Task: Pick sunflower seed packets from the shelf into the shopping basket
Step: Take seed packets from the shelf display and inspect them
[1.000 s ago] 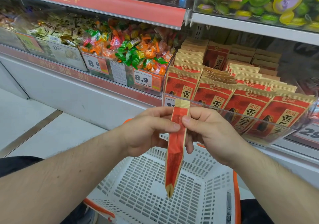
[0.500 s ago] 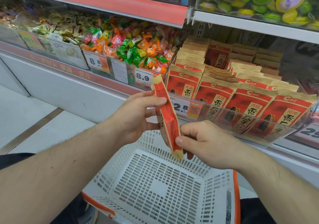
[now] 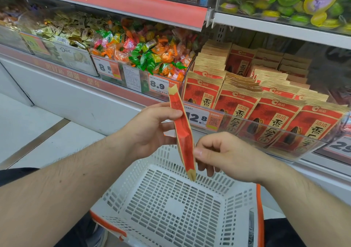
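Observation:
One red and tan sunflower seed packet (image 3: 182, 132) hangs edge-on and nearly upright above the white shopping basket (image 3: 133, 182). My left hand (image 3: 152, 129) grips its upper part, thumb on the near face. My right hand (image 3: 224, 155) pinches its lower right edge with the thumb tip, the other fingers curled beside it. The packet's bottom tip is just over the basket's far rim. Rows of the same packets (image 3: 235, 106) stand on the shelf behind a clear plastic guard (image 3: 284, 130).
A bin of mixed wrapped candies (image 3: 152, 56) sits left of the seed packets, with more bins (image 3: 62, 30) further left. A shelf of green and yellow goods (image 3: 303, 1) runs above. The basket has orange trim (image 3: 259, 218). White floor (image 3: 38, 132) lies at left.
The packet rose from hanging low in the basket and tilted, top leaning left. My right hand slid from the top end down to the lower edge; my left hand stayed on the upper part.

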A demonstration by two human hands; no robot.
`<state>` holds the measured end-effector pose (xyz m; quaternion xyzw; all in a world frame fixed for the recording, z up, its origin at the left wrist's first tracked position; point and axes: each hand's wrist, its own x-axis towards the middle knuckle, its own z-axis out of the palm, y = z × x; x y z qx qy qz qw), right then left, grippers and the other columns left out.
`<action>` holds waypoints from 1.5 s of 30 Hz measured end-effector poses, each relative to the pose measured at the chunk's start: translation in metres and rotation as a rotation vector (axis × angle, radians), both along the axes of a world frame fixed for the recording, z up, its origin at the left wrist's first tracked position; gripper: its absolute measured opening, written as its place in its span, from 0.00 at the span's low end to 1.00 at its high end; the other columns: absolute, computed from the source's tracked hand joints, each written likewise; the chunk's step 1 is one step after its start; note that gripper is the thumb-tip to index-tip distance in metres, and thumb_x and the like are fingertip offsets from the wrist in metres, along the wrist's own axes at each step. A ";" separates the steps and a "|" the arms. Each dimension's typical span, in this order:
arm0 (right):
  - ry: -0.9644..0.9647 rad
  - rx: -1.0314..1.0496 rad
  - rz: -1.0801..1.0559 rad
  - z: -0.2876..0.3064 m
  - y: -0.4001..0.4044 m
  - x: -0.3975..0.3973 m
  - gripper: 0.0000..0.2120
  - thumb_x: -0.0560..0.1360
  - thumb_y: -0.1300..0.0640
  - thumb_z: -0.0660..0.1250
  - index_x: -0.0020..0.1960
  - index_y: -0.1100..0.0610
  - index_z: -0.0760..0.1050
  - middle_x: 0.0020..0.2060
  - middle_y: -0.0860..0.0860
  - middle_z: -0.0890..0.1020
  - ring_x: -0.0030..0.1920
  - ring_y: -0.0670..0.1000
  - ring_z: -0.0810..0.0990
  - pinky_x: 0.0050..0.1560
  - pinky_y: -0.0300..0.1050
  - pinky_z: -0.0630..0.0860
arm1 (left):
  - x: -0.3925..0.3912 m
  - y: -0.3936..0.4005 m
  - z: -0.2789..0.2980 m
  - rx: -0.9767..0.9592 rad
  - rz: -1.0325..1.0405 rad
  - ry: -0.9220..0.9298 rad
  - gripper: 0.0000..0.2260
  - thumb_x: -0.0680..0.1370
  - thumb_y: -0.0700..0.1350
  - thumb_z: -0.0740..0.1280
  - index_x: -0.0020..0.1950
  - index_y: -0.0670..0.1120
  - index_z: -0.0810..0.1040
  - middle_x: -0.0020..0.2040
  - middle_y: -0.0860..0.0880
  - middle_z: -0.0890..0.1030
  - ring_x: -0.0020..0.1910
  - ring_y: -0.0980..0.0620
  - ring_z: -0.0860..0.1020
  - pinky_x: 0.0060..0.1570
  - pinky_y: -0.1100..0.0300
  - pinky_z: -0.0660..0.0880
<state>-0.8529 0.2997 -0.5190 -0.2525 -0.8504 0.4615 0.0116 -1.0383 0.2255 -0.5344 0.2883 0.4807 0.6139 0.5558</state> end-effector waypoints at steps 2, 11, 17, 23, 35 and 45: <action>0.045 -0.056 -0.147 0.000 0.003 0.000 0.24 0.70 0.37 0.64 0.44 0.60 0.75 0.37 0.54 0.82 0.32 0.48 0.79 0.38 0.49 0.73 | -0.001 -0.001 0.000 0.015 -0.046 -0.013 0.21 0.63 0.38 0.72 0.55 0.42 0.78 0.44 0.43 0.81 0.45 0.46 0.80 0.45 0.49 0.80; 0.158 -0.584 -0.136 -0.013 0.013 0.001 0.32 0.65 0.49 0.76 0.66 0.53 0.73 0.39 0.57 0.81 0.29 0.50 0.72 0.29 0.41 0.66 | 0.001 -0.005 -0.003 0.181 -0.294 -0.189 0.40 0.61 0.46 0.81 0.69 0.35 0.72 0.62 0.32 0.73 0.63 0.34 0.69 0.67 0.36 0.68; 0.146 -0.289 -0.249 -0.010 0.005 -0.002 0.12 0.75 0.58 0.72 0.57 0.56 0.77 0.46 0.60 0.85 0.29 0.51 0.78 0.28 0.42 0.75 | 0.003 -0.002 0.003 0.175 -0.124 -0.086 0.23 0.78 0.48 0.64 0.71 0.40 0.73 0.60 0.38 0.79 0.55 0.40 0.79 0.52 0.43 0.80; 0.244 -0.096 -0.427 -0.010 0.008 -0.004 0.08 0.77 0.50 0.67 0.49 0.53 0.81 0.29 0.50 0.79 0.28 0.51 0.74 0.30 0.43 0.71 | 0.007 0.000 -0.006 -0.014 0.061 0.059 0.14 0.83 0.46 0.59 0.61 0.43 0.81 0.58 0.39 0.83 0.61 0.34 0.79 0.64 0.34 0.72; 0.439 -0.216 -0.499 -0.006 0.011 -0.003 0.17 0.84 0.60 0.57 0.41 0.62 0.79 0.32 0.52 0.83 0.27 0.49 0.75 0.31 0.41 0.73 | 0.011 -0.002 -0.009 -0.027 0.021 0.019 0.14 0.84 0.45 0.58 0.61 0.43 0.82 0.58 0.39 0.83 0.63 0.33 0.77 0.60 0.39 0.75; 0.263 -0.143 -0.382 -0.009 0.017 0.001 0.15 0.77 0.45 0.65 0.47 0.56 0.84 0.41 0.54 0.86 0.38 0.51 0.79 0.41 0.44 0.74 | 0.008 -0.001 -0.004 0.045 0.064 -0.047 0.14 0.83 0.45 0.59 0.60 0.44 0.81 0.55 0.40 0.84 0.50 0.43 0.83 0.53 0.45 0.79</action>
